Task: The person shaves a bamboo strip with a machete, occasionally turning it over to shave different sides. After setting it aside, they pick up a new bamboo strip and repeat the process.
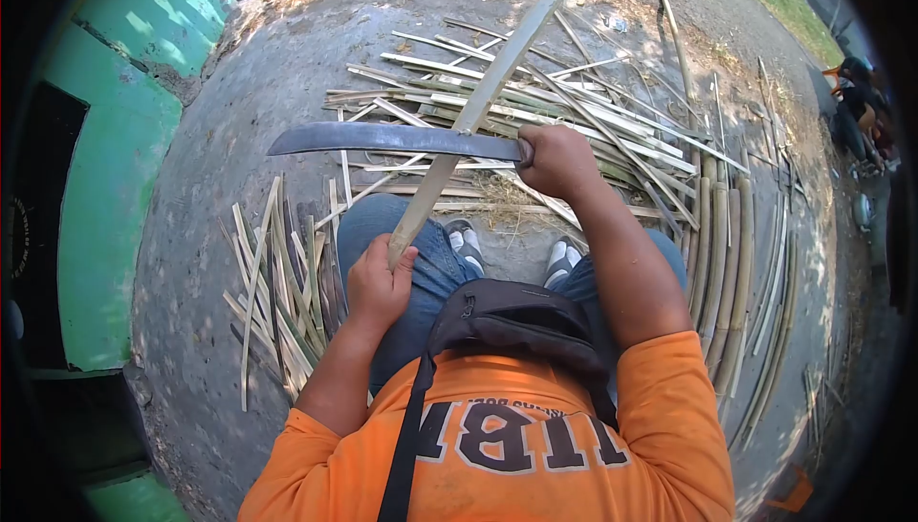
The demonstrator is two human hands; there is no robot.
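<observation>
A long split bamboo strip (430, 199) slants up and away over my left knee. My left hand (380, 278) is closed around its near end. In my right hand (560, 161) is the handle of a machete (382, 138), gripped tight. Its broad grey blade points left and crosses the strip near the middle, apparently touching it. Beyond my feet lies a loose pile of split bamboo strips (535, 101), pale on their cut sides.
More strips (277, 283) are heaped by my left leg. Bamboo poles (722, 264) lie side by side to my right. A green wall (105, 197) stands at the left. A person (856, 116) is at the far right edge. My black waist bag (521, 326) rests on my lap.
</observation>
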